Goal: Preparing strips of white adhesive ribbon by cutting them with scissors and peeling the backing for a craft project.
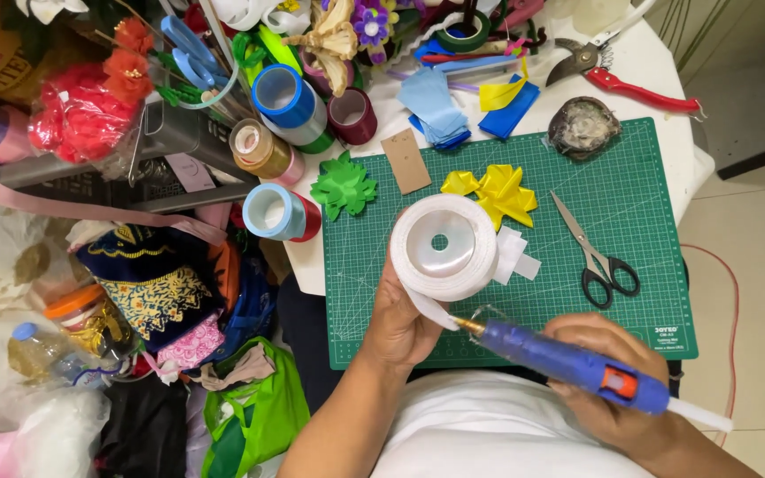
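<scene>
The glue gun lies on a slant, long axis running from near right up to the left, with its brass tip aimed left at the loose white ribbon end hanging off the spool; tip and ribbon look like they're touching or just about. The right hand is wrapped tight around the blue body, fingers curled under it, with the orange trigger showing on top. The left hand grips the big white spool from below, flat face up toward the camera, hole in the middle, held just over the green cutting mat. Just right of the spool are some white ribbon scraps on the mat, and right behind it a yellow bow. Further right lie black-handled scissors, blades pointing far-left. A green ribbon flower sits at the mat's far left corner, next to a tan card. Left of that, a bunch of tape rolls, and red-handled pruners at the far right of the table.
</scene>
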